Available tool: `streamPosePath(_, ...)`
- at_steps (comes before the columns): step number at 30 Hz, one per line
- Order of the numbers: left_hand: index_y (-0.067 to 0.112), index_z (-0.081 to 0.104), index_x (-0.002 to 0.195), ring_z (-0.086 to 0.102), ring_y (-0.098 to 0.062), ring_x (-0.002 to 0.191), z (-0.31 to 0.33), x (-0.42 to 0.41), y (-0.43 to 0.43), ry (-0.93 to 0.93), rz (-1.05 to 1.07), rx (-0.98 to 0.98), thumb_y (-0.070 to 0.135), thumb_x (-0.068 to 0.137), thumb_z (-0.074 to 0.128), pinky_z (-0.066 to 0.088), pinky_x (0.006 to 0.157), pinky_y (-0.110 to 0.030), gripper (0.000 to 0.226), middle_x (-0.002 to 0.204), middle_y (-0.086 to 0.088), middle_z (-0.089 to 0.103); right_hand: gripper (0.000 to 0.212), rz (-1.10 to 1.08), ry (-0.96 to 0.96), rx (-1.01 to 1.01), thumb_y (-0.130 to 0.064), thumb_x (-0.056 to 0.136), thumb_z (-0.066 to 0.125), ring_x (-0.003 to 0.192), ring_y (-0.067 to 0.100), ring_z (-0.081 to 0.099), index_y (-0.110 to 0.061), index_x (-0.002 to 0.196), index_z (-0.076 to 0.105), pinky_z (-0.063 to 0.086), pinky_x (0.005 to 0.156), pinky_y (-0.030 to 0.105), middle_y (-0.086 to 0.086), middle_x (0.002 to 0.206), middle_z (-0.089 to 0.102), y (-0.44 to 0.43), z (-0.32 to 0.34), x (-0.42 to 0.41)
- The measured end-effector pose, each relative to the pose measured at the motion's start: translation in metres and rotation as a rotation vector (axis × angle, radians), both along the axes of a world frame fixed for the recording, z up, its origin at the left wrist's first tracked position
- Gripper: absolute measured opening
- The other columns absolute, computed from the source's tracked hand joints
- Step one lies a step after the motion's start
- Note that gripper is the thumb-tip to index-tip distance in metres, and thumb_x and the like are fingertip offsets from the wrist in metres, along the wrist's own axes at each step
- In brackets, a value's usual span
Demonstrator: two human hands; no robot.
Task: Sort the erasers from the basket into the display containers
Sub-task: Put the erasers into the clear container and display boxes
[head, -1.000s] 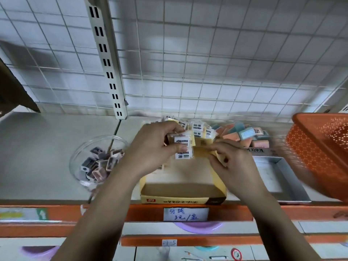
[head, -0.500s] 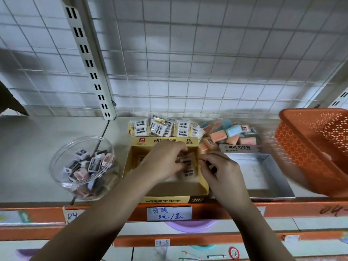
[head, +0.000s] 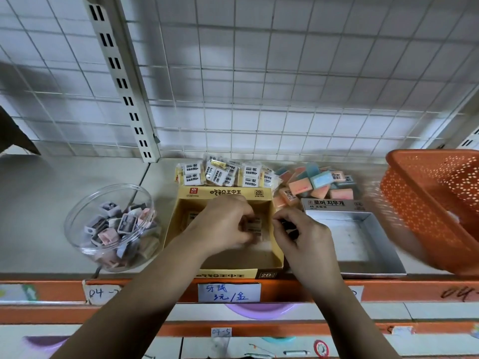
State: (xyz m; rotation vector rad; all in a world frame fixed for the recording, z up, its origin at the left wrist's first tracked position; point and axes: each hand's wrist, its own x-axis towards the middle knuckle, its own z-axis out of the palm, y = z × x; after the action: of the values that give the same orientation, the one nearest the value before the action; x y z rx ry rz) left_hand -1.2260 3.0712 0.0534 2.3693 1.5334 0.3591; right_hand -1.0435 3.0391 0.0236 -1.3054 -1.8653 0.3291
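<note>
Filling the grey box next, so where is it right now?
In the head view, the grey box sits right of centre on the shelf, between the yellow box and the orange basket.

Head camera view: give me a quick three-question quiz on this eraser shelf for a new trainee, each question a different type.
1. True or false: the orange basket stands to the right of the silver tray.
2. Which container is the left hand reaching into? A) clear bowl B) yellow box C) orange basket
3. Short answer: what lies piled directly behind the yellow box?

Key: 1 true. 2 B. 3 white-labelled erasers.
</note>
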Motion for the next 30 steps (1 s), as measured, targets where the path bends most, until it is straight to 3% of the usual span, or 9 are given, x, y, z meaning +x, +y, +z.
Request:
streamPosePath(2,0.012,0.069,0.100,0.053,-0.014,0.089,0.000,0.002,0.000,0.059,-0.019,0.023,0.024,0.078,0.071,0.040,0.073,-0.026,0.025,0.097,0.002,0.057,0.008,0.007,0.002,0.001,-0.010,0.088,0.067,0.069,0.004,0.063,-0.018,0.090,0.066,0.050,0.064,0.021,-0.010,0.080,0.067,0.000,0.000,0.000)
streamPosePath(8,0.017,0.066,0.101,0.055,-0.015,0.097,-0.001,0.002,-0.002,0.118,-0.039,0.086,0.030,0.086,0.064,0.045,0.079,-0.031,0.019,0.103,0.004,0.058,0.006,0.007,-0.057,0.001,-0.017,0.090,0.065,0.069,0.006,0.061,-0.021,0.095,0.064,0.050,0.062,0.029,-0.009,0.081,0.066,0.000,0.004,0.001)
streamPosePath(11,0.024,0.069,0.106,0.060,-0.011,0.092,0.008,-0.004,-0.006,-0.006,0.013,0.172,0.038,0.090,0.062,0.049,0.076,-0.031,0.022,0.103,0.008,0.065,0.013,0.007,-0.077,0.044,-0.020,0.090,0.066,0.076,0.012,0.061,-0.019,0.103,0.065,0.049,0.064,0.031,-0.005,0.088,0.068,0.005,0.018,0.002)
streamPosePath(13,0.028,0.070,0.100,0.060,-0.005,0.083,0.015,-0.011,-0.007,-0.101,0.065,0.226,0.042,0.089,0.063,0.048,0.072,-0.026,0.019,0.096,0.013,0.068,0.011,0.037,-0.078,0.079,-0.017,0.089,0.068,0.079,0.012,0.062,-0.015,0.100,0.069,0.050,0.069,0.030,-0.003,0.090,0.069,0.018,0.031,0.001)
streamPosePath(16,0.028,0.071,0.093,0.061,-0.005,0.080,0.022,-0.023,-0.008,-0.212,0.138,0.243,0.040,0.087,0.066,0.053,0.075,-0.032,0.013,0.088,0.015,0.069,0.010,0.109,-0.191,0.096,-0.014,0.086,0.068,0.088,0.014,0.062,-0.011,0.095,0.071,0.050,0.077,0.030,0.000,0.095,0.068,0.052,0.046,-0.006)
streamPosePath(18,0.028,0.072,0.092,0.063,-0.005,0.081,0.025,-0.032,-0.009,-0.262,0.177,0.236,0.037,0.088,0.067,0.054,0.077,-0.036,0.011,0.087,0.015,0.070,0.017,0.125,-0.302,0.039,-0.017,0.087,0.067,0.099,0.022,0.062,-0.012,0.103,0.071,0.051,0.084,0.036,0.002,0.104,0.069,0.077,0.051,-0.016)
streamPosePath(22,0.029,0.073,0.090,0.064,0.000,0.079,0.029,-0.047,-0.012,-0.314,0.219,0.238,0.036,0.086,0.070,0.055,0.076,-0.035,0.008,0.085,0.017,0.070,0.039,0.141,-0.529,-0.109,-0.020,0.090,0.061,0.119,0.028,0.048,-0.014,0.129,0.060,0.035,0.098,0.032,0.006,0.126,0.061,0.109,0.054,-0.034)
streamPosePath(25,0.028,0.074,0.093,0.064,0.003,0.081,0.040,-0.062,-0.012,-0.341,0.233,0.209,0.034,0.085,0.071,0.055,0.079,-0.032,0.010,0.086,0.018,0.071,0.042,0.131,-0.646,-0.175,-0.026,0.090,0.062,0.120,0.026,0.046,-0.017,0.132,0.056,0.036,0.096,0.033,0.006,0.124,0.058,0.117,0.056,-0.040)
streamPosePath(30,0.025,0.073,0.099,0.067,-0.003,0.084,0.059,-0.093,0.007,-0.249,0.289,0.157,0.032,0.083,0.074,0.053,0.083,-0.029,0.017,0.093,0.012,0.073,0.045,0.101,-0.567,-0.191,-0.035,0.084,0.072,0.111,0.023,0.048,-0.015,0.123,0.062,0.035,0.085,0.030,0.005,0.113,0.058,0.119,0.056,-0.041)
